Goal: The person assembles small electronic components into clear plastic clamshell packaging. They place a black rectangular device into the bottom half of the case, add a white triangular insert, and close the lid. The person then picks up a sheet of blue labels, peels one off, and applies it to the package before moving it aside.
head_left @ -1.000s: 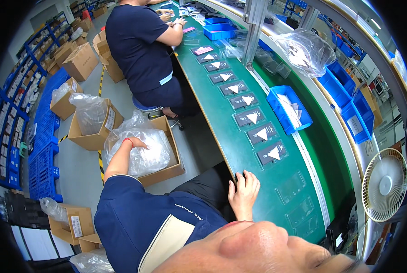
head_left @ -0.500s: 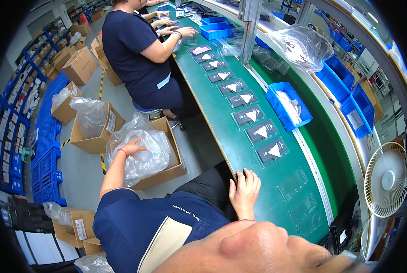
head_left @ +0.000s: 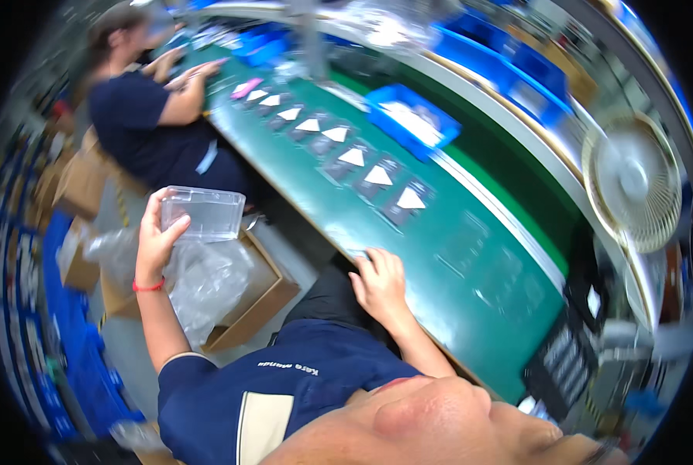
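Firstly, at the far left, blue shelving (head_left: 9, 294) stands blurred toward the rim, with a blue pallet (head_left: 87, 380) on the floor beside it. Next, a co-worker (head_left: 133, 105) in a dark top sits at the far stretch of the bench, both forearms over the work surface. Nearer, the left hand (head_left: 157, 232), with a red band (head_left: 148, 287) on its wrist, is raised and clamped on a clear plastic tray (head_left: 213, 215), thumb on the near face and fingers at the left edge; whether it is one piece or several nested cannot be told. The tray is held above a crumpled clear bag (head_left: 207, 291), which bulges from an open carton (head_left: 265, 310). Moving right, a slanting row of dark flat pieces (head_left: 394, 211), each bearing a white triangle, runs along the green bench (head_left: 439, 318), with a pink item (head_left: 246, 87) at its far end. The right hand (head_left: 383, 288) rests at the bench's near edge, its fingers slightly apart, near the closest dark piece. Behind the row sits a blue bin (head_left: 376, 99) containing white pieces. Further right, faint clear trays (head_left: 464, 246) lie flat on the bench; finally, a pale fan (head_left: 635, 182) stands at the right.
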{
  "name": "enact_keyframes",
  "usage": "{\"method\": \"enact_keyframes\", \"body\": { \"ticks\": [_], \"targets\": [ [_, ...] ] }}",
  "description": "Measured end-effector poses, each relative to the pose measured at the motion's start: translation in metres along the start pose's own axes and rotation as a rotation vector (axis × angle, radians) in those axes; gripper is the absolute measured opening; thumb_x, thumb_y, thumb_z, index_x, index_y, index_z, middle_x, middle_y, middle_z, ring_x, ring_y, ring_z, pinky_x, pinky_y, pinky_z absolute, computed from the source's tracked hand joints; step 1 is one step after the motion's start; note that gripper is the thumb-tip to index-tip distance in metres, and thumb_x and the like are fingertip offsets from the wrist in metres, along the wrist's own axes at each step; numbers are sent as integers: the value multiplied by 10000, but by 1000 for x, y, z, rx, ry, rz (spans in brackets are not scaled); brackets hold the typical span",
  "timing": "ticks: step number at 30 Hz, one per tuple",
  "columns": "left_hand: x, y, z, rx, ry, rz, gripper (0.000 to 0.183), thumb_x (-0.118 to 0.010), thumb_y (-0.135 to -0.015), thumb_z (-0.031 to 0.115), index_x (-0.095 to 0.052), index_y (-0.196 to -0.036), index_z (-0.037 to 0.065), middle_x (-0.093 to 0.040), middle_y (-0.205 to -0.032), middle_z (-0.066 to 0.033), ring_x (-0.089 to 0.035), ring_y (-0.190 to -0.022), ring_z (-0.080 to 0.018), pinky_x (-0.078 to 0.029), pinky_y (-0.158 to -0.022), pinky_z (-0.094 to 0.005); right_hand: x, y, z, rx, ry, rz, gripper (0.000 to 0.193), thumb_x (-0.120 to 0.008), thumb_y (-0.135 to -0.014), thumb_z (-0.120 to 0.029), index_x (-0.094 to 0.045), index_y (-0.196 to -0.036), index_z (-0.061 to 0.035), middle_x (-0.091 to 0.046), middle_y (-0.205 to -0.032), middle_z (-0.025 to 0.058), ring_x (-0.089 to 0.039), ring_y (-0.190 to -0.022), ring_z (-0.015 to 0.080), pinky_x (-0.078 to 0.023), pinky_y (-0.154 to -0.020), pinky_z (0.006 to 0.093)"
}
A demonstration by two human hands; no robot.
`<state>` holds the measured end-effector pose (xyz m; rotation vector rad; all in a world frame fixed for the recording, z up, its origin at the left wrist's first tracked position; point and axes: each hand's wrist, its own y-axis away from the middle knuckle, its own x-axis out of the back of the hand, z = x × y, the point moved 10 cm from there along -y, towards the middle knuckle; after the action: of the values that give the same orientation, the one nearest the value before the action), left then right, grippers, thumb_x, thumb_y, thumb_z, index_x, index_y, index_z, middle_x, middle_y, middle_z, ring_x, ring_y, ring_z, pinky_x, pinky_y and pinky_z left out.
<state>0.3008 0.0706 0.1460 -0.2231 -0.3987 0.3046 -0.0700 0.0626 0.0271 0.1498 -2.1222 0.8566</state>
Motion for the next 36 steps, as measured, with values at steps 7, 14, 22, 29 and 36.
{"method": "enact_keyframes", "body": {
  "ticks": [7, 14, 22, 29, 36],
  "targets": [
    [-269, -12, 130, -803, -128, -194, 542, -779, -734, 57, -521, -1210, 52, -568, -1038, -144, -584, -910, -277, -480, -782, -355, 60, 46, 26, -118, -23, 240, 254, -736, -721, -88, -632, -945, -26, -590, -1064, 159, -568, -1021, 340, -465, -868, 430],
    [-483, 11, 169, -1206, -229, -196, 517, -717, -687, 49, -571, -1176, 128, -555, -1107, -173, -551, -1028, -361, -426, -860, -467, 131, 120, 57, -390, 197, 416, 247, -720, -737, -97, -633, -953, -13, -581, -1091, 164, -542, -1077, 348, -440, -916, 441],
    [-624, 6, 117, -1045, -550, -604, 607, -822, -653, 251, -600, -1218, 238, -322, -1471, -171, -258, -1397, -377, -149, -1098, -671, 143, 141, 71, -550, 192, 483, 272, -721, -751, -135, -631, -977, -13, -561, -1147, 169, -520, -1113, 349, -419, -942, 448],
    [-578, 6, 109, -961, -633, -771, 1031, -884, -550, 445, -396, -1451, 327, -73, -1589, -196, -42, -1459, -435, -92, -1104, -677, 134, 127, 76, -572, 186, 369, 277, -728, -750, -146, -637, -981, -24, -558, -1157, 170, -510, -1117, 366, -407, -954, 463],
    [-532, 18, 89, -827, -347, -707, 641, -833, -675, 289, -551, -1232, 138, -388, -1379, -214, -305, -1336, -420, -243, -1079, -571, 162, 103, 96, -550, 263, 385, 262, -735, -731, -116, -648, -964, -33, -579, -1126, 165, -516, -1099, 363, -417, -938, 453]
  ]
}}
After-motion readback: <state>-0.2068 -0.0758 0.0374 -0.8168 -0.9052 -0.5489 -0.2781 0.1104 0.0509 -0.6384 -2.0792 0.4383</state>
